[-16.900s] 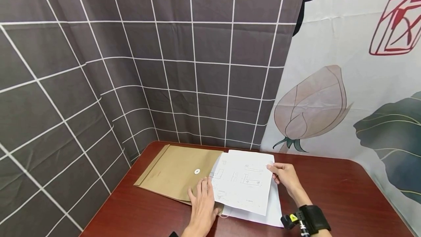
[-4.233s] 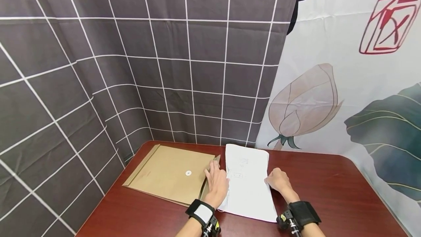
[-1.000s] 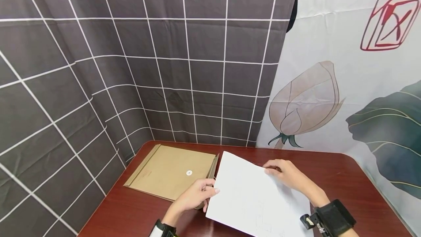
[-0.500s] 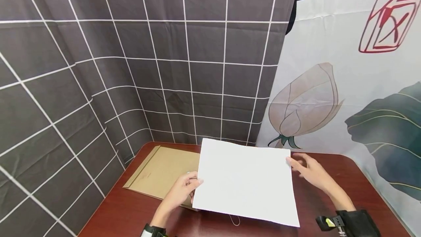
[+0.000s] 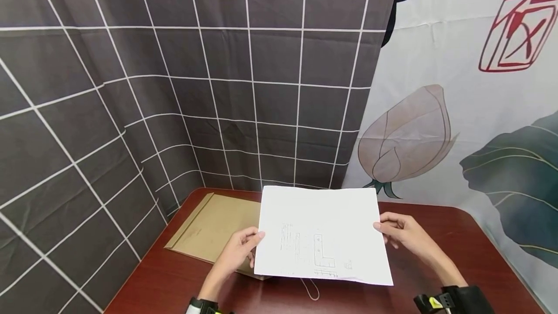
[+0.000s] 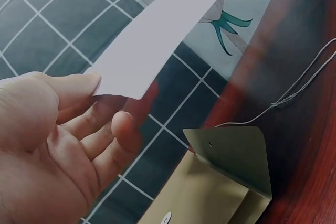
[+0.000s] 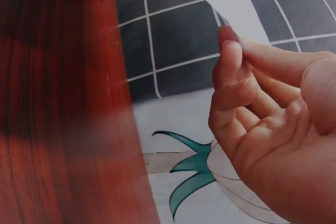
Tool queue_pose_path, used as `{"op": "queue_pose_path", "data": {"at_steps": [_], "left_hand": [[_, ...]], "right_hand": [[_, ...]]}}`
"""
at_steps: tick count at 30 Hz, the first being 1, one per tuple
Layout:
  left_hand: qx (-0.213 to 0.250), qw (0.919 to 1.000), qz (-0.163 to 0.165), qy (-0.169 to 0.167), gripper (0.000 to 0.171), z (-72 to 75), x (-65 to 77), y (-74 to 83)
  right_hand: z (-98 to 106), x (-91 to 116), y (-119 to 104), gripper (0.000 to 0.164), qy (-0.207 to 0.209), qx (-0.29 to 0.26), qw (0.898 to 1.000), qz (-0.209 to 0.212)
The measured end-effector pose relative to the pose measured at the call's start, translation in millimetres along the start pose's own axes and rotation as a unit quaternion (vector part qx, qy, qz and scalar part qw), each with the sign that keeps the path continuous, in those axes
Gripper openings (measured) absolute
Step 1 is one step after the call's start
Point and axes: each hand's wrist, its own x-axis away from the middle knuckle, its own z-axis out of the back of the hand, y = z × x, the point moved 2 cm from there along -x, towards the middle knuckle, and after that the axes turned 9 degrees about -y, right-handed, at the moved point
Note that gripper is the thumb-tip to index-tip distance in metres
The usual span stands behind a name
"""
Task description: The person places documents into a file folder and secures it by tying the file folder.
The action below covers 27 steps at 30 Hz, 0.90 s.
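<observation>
A stack of white paper sheets (image 5: 305,212) with a faint line drawing is held sideways over the table in the head view. My left hand (image 5: 237,251) pinches its left edge between thumb and fingers. On the right edge, my right hand (image 5: 403,231) grips the sheets the same way. Left of the sheets lies a brown paper envelope (image 5: 209,227), its right part hidden behind them. In the left wrist view the envelope's flap (image 6: 236,156) stands raised, and a white button disc (image 6: 166,217) shows on its front.
A thin string (image 5: 315,294) trails from the envelope onto the dark red table (image 5: 436,236). A grey grid-patterned cloth (image 5: 279,101) and a white cloth with a flower print (image 5: 410,139) hang behind the table.
Earlier the sheets lay lengthwise beside the envelope, handled by both hands. They were then lifted and turned sideways. Over the last half second the right hand's grip settled and a drawing came into view.
</observation>
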Motion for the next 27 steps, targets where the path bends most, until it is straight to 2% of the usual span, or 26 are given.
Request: {"op": "queue_pose_path", "data": {"at_steps": [7, 13, 17, 24, 27], "left_hand": [[-0.015, 0.9982, 0.016, 0.055, 0.022, 0.2, 0.0, 0.7], [-0.034, 0.9952, 0.038, 0.084, 0.023, -2.2, -2.2, 2.3], [-0.028, 0.9951, 0.042, 0.085, 0.024, -3.6, -2.9, 2.2], [-0.031, 0.9955, 0.039, 0.081, 0.025, -4.1, -4.6, 0.9], [-0.019, 0.9962, 0.036, 0.078, 0.030, -4.5, -4.9, -0.8]], "right_hand": [[-7.1, -0.7, -0.3, 0.031, 0.030, 0.004, 0.999, -0.010], [-7.3, 1.5, -0.4, 0.030, 0.046, 0.010, 0.999, -0.016], [-6.8, 2.2, 1.8, 0.032, 0.056, -0.007, 0.997, -0.046], [-5.2, 2.7, 3.0, 0.038, 0.066, -0.030, 0.996, -0.055], [-1.2, 5.3, 3.7, 0.040, 0.077, -0.038, 0.994, -0.069]]}}
